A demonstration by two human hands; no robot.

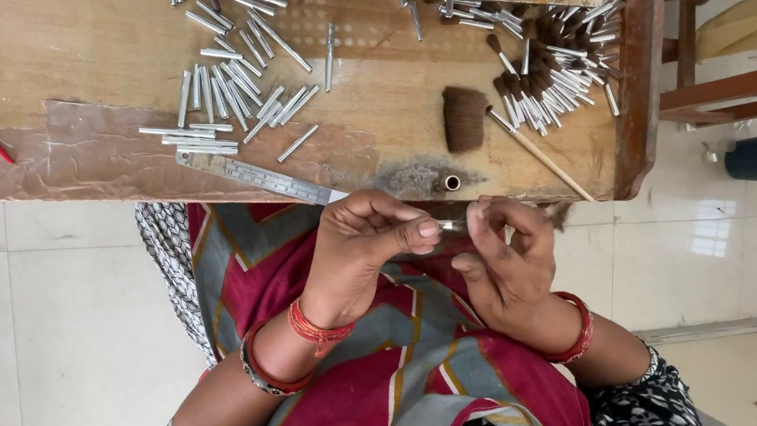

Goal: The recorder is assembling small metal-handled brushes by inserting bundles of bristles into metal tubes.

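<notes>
Currently both hands work above the lap, just off the wooden surface edge. Left hand grip pinched shut on a small metal tube; right hand fingertips closed on its other end, steadying it. Loose tubes and bristle-tipped pieces lie within reach.

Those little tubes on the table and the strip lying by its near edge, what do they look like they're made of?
Tubes: probably metal, shiny silver with bright glints. Strip: likely steel, a flat grey ruler with fine edge marks. Table: worn, scuffed brown wood.
</notes>
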